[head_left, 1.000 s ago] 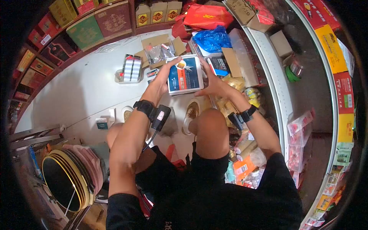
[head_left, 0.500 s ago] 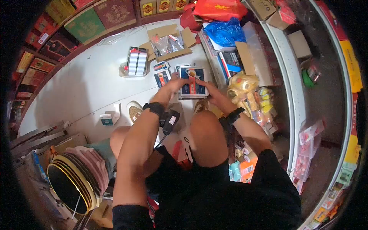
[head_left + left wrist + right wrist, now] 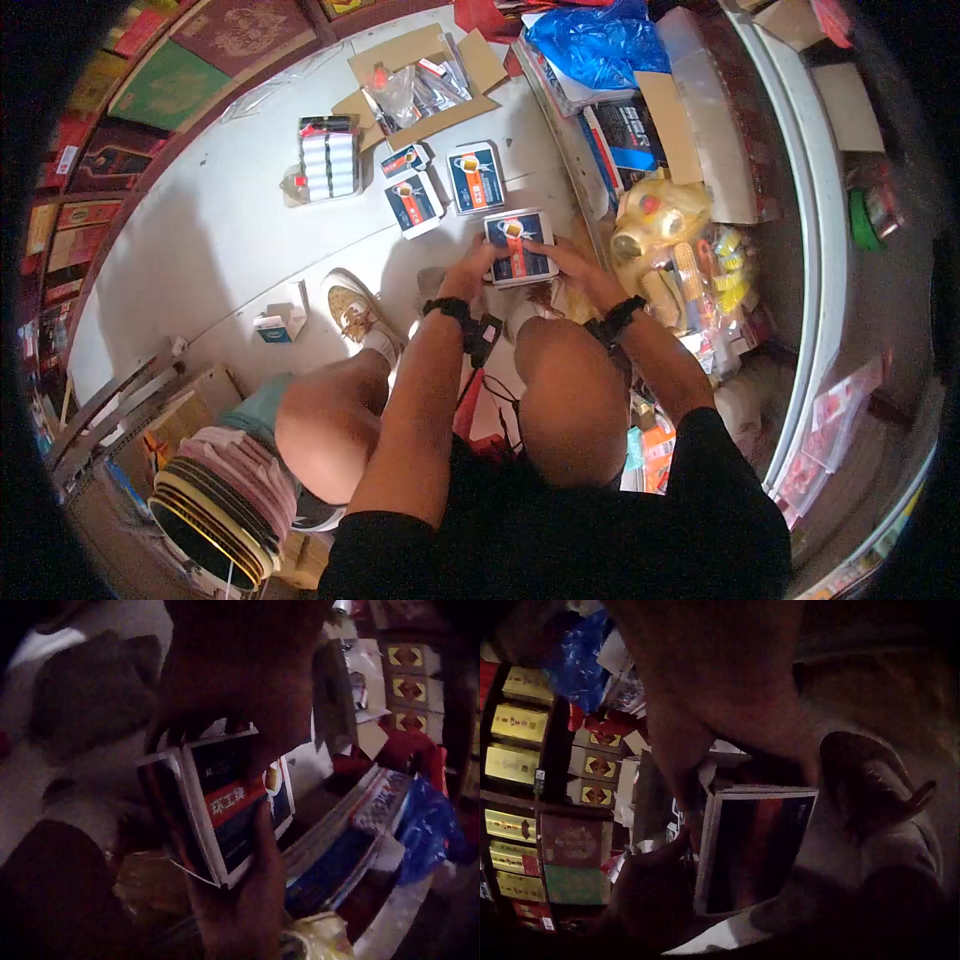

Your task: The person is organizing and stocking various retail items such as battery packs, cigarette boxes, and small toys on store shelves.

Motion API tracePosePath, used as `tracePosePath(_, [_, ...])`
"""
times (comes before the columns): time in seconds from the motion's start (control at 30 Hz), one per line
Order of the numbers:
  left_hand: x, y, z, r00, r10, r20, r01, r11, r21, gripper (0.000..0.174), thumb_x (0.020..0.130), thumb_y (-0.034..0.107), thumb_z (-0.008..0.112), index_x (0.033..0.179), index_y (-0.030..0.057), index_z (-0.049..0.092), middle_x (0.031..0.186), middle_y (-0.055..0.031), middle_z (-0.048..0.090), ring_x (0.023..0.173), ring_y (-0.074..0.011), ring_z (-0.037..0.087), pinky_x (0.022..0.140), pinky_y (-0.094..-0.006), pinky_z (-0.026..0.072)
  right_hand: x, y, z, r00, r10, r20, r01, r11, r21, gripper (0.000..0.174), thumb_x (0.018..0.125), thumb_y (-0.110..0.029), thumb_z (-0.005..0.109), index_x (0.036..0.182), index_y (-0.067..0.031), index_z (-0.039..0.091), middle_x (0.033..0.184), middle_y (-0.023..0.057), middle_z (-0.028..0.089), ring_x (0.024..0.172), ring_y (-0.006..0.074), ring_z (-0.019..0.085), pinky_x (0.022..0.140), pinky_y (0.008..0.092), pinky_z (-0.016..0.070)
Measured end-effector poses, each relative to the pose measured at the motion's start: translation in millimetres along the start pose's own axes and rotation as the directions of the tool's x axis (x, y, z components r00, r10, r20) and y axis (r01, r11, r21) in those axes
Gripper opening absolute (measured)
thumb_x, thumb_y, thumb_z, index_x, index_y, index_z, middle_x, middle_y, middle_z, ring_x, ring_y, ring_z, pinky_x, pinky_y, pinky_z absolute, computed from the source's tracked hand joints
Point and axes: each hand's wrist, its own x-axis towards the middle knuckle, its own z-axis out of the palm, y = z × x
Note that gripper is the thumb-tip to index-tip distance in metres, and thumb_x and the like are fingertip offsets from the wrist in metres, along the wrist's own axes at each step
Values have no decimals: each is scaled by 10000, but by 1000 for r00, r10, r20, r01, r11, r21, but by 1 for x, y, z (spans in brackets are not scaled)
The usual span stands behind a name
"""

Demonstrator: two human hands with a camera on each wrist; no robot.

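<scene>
Both hands hold a dark blue box (image 3: pixel 521 268) with an orange stripe and white edges, low in front of the knees. My left hand (image 3: pixel 473 270) grips its left side and my right hand (image 3: pixel 583 272) its right side. Thumbs lie over the printed top, while the fingers underneath are hidden. The left wrist view shows the box (image 3: pixel 236 799) tilted, its label outward; in the right wrist view the box's broad face (image 3: pixel 754 851) is dim. Just beyond the hands, similar blue boxes lie on the white floor: one upright-facing box (image 3: pixel 475 180), one slanted box (image 3: pixel 413 205) and a smaller box (image 3: pixel 403 160).
An open carton (image 3: pixel 435 125) with plastic-wrapped items sits at the back, beside a clear tray (image 3: pixel 330 165) of white-and-black rolls. A small open box (image 3: pixel 280 322) lies left of the foot. Blue plastic bag (image 3: pixel 595 48) and yellow-wrapped goods (image 3: pixel 655 215) line the right.
The held box has come down from nearer the camera, toward the knees. Thumbs now lie on its top instead of its sides. The boxes on the floor have come into fuller view.
</scene>
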Motion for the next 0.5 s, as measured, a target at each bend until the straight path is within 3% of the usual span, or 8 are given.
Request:
tracePosePath(0.03, [6,-11,-3,1000,-13,1,13,1000,-2,499,828,74,712,1300,19,562,1162,-91,670,1085,-225,625,973,-384,480,-1,-6,2,998,68,1,-67,990,-125,541,849,-398,766,1227,-41,614,1067,43,705,898,145,678,784,297,539])
tracePosePath(0.1, [8,-28,-13,999,10,32,-5,990,-139,432,849,100,707,1261,43,589,1135,-71,677,1013,-212,652,894,-378,526,40,25,-13,994,89,69,-81,991,-102,549,848,-395,769,1238,-41,614,1081,50,692,910,147,662,782,308,525])
tracePosePath(0.17, [8,-29,-21,999,-32,12,34,967,-252,392,850,124,725,1216,50,608,1110,-86,681,960,-202,668,855,-380,548,66,43,-12,994,76,83,-63,987,-148,540,789,-492,789,1120,-77,691,1026,55,707,904,156,668,793,315,522])
tracePosePath(0.23, [14,-26,-30,998,-3,-68,-2,997,-73,533,833,157,755,1304,57,529,1137,-100,665,997,-207,659,877,-393,545,76,44,-4,996,73,51,-63,982,-177,549,789,-507,781,1144,-99,685,1030,41,704,927,167,663,813,335,517])
tracePosePath(0.3, [16,-22,-27,977,-53,-208,27,992,-123,698,826,186,767,1408,65,402,1189,-116,635,1030,-239,645,878,-409,540,84,39,7,994,109,2,-109,993,41,560,794,-509,774,1178,-115,672,1023,32,701,946,175,656,833,350,510])
tracePosePath(0.37, [17,-11,-29,971,-4,-237,-51,974,-222,803,819,203,772,1459,63,309,1230,-128,607,1051,-271,633,882,-430,535,121,57,-2,982,183,-41,-183,983,2,562,801,-483,774,1194,-98,659,1012,33,700,944,171,652,825,342,509])
tracePosePath(0.43, [3,19,-23,966,-29,-259,-25,979,-201,799,820,188,766,1465,57,314,1234,-143,605,1063,-280,626,894,-444,527,131,50,1,991,129,20,-130,991,39,525,874,-356,748,1276,-61,583,1166,57,665,1052,175,633,888,357,506])
tracePosePath(0.5, [29,17,-38,963,177,-201,-188,982,-34,685,821,2,685,1434,51,385,1213,-137,630,1092,-237,620,913,-377,520,136,36,9,999,22,-31,-20,999,44,492,857,-358,760,1219,-54,625,1090,57,684,978,173,646,848,345,507])
